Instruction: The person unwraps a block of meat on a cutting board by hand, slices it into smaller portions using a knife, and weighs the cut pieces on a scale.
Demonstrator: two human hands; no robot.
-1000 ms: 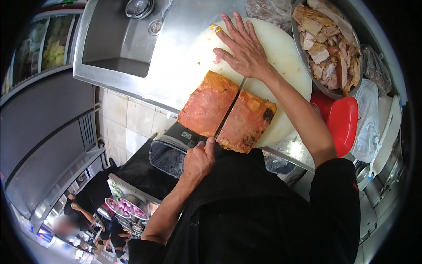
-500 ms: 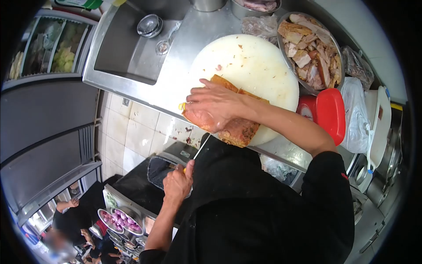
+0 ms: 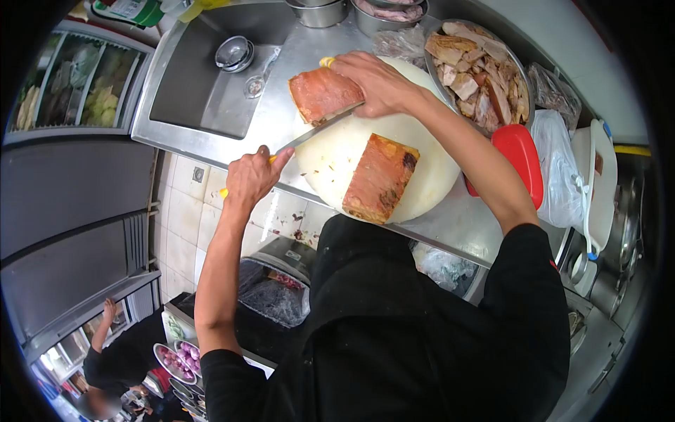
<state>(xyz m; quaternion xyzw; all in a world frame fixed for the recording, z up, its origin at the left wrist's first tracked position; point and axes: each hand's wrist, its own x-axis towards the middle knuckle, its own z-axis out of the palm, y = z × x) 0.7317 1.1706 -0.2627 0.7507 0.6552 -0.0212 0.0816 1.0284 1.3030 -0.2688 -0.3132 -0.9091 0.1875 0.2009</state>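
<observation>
My left hand (image 3: 252, 176) grips a knife (image 3: 320, 130) by its yellow handle, the blade slanting up to the right. That blade lies along the near edge of a reddish-brown slab of roast meat (image 3: 325, 96) at the far left of the round white chopping board (image 3: 429, 162). My right hand (image 3: 380, 86) is at this slab's right end, fingers curled over its far edge, thumb hidden. A small yellow thing (image 3: 327, 62) shows at its fingertips; I cannot tell what it is. Apart from both hands, a second slab of roast meat (image 3: 382, 178) lies on the board's near side.
A metal bowl of cut meat (image 3: 485, 77) stands at the back right, near a red plastic item (image 3: 519, 165) and a white plastic bag (image 3: 559, 169). Left of the board is a steel sink (image 3: 211, 105). Below the counter sits a lined bin (image 3: 274, 292). Another person (image 3: 126, 352) is at lower left.
Both hands have moved up and away from me. The knife came up from below the counter edge to the meat. One slab shifted to the far left, leaving the other on the board.
</observation>
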